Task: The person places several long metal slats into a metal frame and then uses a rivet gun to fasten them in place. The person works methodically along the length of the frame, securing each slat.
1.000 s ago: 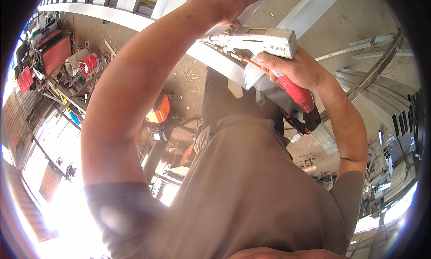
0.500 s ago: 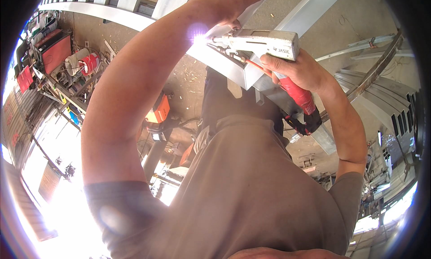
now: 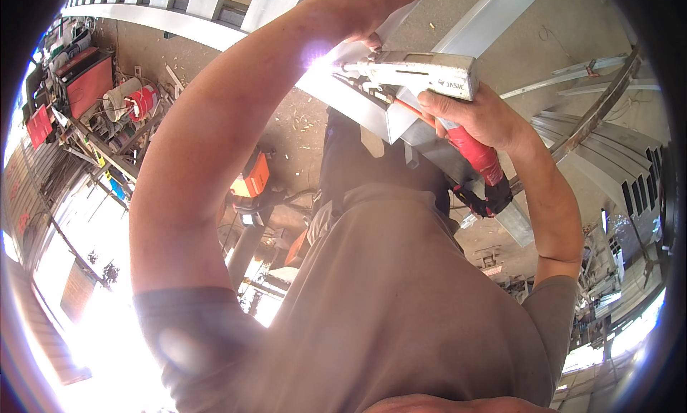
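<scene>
My right hand (image 3: 472, 116) is wrapped round the red handle of a handheld welding gun (image 3: 422, 71) with a white body. The gun points left, and a bright violet-white glare (image 3: 317, 61) burns at its tip on a silver metal frame (image 3: 358, 107). Below the gun, a mitred corner of the frame shows. Near the top edge, my left hand (image 3: 365, 11) lies over a metal bar of the frame, thumb apart from the other fingers. Its thumb is close to the gun's front; part of the fingers is hidden.
A slatted silver panel (image 3: 164, 21) stretches across the upper left. Beside it on the left are a red box (image 3: 89, 80) and a red-and-white bucket (image 3: 143, 102). An orange machine (image 3: 252, 177) stands near my legs. Stacked metal profiles (image 3: 608, 152) lie at the right.
The welding gun and my right hand have shifted very slightly down in the picture. The glare at the tip looks a little smaller. My left arm has hardly moved.
</scene>
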`<state>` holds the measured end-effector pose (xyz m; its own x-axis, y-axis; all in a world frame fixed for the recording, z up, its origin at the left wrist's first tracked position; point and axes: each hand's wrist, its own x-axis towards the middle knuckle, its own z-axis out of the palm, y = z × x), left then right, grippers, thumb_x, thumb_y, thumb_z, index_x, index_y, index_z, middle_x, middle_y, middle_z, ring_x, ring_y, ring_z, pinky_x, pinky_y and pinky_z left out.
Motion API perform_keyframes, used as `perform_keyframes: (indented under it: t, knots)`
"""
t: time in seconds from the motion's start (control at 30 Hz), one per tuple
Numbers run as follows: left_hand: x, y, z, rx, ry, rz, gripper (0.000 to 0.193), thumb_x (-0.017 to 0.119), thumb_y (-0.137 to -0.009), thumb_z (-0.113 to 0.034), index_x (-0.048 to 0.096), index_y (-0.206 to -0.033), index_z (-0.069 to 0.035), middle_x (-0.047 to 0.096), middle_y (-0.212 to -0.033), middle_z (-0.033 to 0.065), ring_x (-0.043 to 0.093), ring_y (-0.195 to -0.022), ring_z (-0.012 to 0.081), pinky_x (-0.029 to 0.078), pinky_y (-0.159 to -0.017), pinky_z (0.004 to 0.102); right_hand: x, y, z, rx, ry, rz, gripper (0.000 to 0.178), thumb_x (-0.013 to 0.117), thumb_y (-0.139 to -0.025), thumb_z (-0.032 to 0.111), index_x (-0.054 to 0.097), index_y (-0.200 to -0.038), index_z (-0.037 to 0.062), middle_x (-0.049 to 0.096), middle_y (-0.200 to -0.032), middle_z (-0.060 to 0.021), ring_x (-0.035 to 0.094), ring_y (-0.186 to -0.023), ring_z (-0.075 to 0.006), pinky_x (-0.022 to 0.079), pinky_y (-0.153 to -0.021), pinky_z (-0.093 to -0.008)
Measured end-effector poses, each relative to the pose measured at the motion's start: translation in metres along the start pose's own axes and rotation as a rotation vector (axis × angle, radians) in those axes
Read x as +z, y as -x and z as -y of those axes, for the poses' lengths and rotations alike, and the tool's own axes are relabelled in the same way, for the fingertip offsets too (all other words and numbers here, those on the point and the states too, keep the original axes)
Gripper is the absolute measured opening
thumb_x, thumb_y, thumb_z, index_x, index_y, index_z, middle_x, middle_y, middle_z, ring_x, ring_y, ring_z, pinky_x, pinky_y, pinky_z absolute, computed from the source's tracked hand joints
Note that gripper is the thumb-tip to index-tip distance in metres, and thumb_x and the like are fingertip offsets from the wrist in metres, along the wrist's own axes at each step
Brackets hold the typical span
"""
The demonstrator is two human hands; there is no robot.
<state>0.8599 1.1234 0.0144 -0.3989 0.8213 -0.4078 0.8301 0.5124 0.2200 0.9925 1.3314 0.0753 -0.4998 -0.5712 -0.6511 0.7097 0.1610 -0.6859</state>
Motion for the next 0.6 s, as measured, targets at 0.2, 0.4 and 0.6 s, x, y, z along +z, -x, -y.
perform_keyframes:
  t: [0.2,0.4,0.6]
  knots:
    - [-0.015,0.007,-0.004,-0.007,0.025,0.022,0.105,0.086,-0.082,-0.036,0.026,-0.162,-0.005,0.026,-0.170,0.0115,0.022,-0.158,0.0278,0.014,-0.132,0.0428,-0.003,0.002,-0.002,-0.025,0.023,0.023,0.040,0.064,-0.101,0.033,0.061,-0.125,0.0013,0.059,-0.083,-0.0017,0.055,-0.070,-0.0121,0.049,-0.062,-0.0303]
    - [-0.031,0.009,-0.006,-0.002,0.091,0.174,0.099,0.083,-0.086,-0.032,0.024,-0.163,-0.007,0.023,-0.172,0.0083,0.020,-0.159,0.0262,0.009,-0.132,0.0408,-0.008,0.002,-0.006,-0.004,0.026,0.063,0.051,0.065,-0.104,0.039,0.058,-0.140,0.0041,0.065,-0.085,-0.0038,0.060,-0.069,-0.0117,0.050,-0.064,-0.0288]
    - [-0.023,0.009,-0.005,0.028,0.039,0.115,0.110,0.088,-0.079,-0.034,0.023,-0.162,-0.002,0.024,-0.170,0.0151,0.022,-0.158,0.0285,0.017,-0.131,0.0425,-0.009,0.006,-0.008,-0.030,0.019,0.052,0.052,0.064,-0.104,0.037,0.056,-0.143,0.0043,0.065,-0.085,-0.0040,0.060,-0.070,-0.0117,0.050,-0.064,-0.0289]
